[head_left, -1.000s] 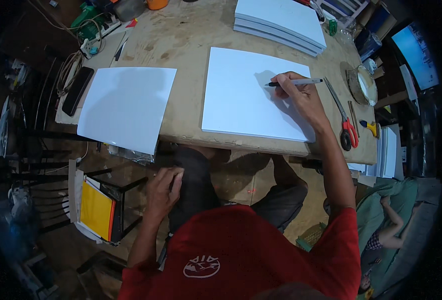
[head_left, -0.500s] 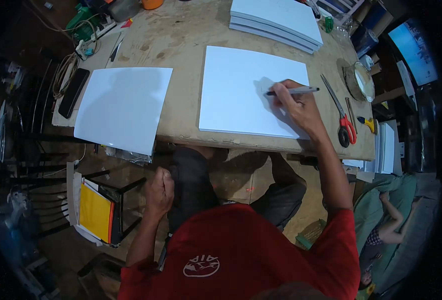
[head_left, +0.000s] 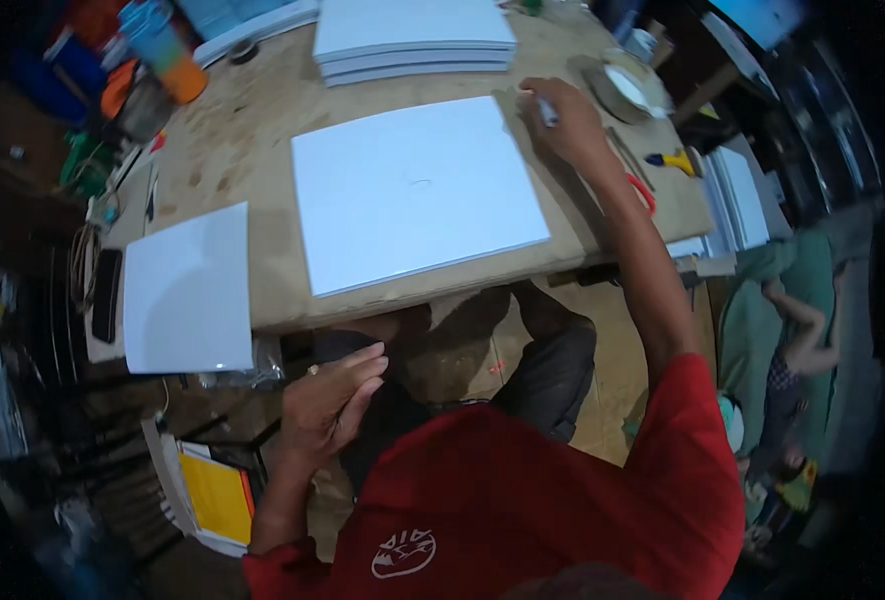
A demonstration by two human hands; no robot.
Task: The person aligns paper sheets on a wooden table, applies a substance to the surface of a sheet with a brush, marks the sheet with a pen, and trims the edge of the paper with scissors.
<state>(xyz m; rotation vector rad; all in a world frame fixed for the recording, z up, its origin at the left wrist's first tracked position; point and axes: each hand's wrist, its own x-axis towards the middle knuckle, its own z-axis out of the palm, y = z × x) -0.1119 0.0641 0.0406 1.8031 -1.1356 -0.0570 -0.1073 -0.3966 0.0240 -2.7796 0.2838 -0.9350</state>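
Note:
My right hand (head_left: 571,125) is closed round a pen (head_left: 548,112), just past the right edge of a white paper stack (head_left: 413,235). Most of the pen is hidden by the fingers. A small thin curved mark shows near the middle of the top sheet. Red-handled scissors (head_left: 647,194) lie beside my right forearm, which covers most of them. Below the table edge, over my lap, my left hand (head_left: 328,405) is empty, its fingers stretched out and the thumb apart. Left of the stack, a separate white sheet (head_left: 188,300) lies at the table's near edge.
Thick piles of white paper (head_left: 418,40) stand at the back of the table (head_left: 253,150). On the right are a glass bowl (head_left: 631,90) and a yellow-and-black tool (head_left: 675,161). A black phone (head_left: 108,295) lies far left; a blue-orange bottle (head_left: 168,55) stands behind. Someone lies on green bedding (head_left: 803,290).
My right hand has lifted off the paper and moved away to its far right side with the pen. My left hand has risen and its fingers have opened. The head view has shifted.

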